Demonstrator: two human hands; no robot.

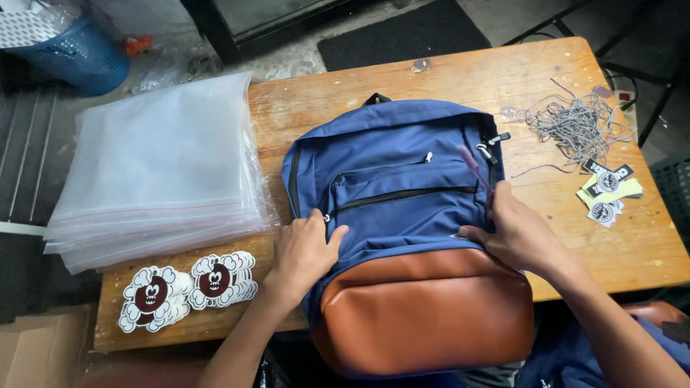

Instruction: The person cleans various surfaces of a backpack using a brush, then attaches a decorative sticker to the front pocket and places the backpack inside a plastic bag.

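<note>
nearest the table's front edge, the blue backpack lies flat on its back on the wooden table, its brown leather base hanging over the edge. left hand rests spread on the pack's left side beside the front pocket zip, fingers loose, grasping nothing. right hand presses the pack's right edge, fingers curled at the seam; whether it pinches anything i cannot tell. two piles of round stickers sit front left. further left lies a stack of clear plastic bags; far right, paper tags and tangled grey string.
</note>
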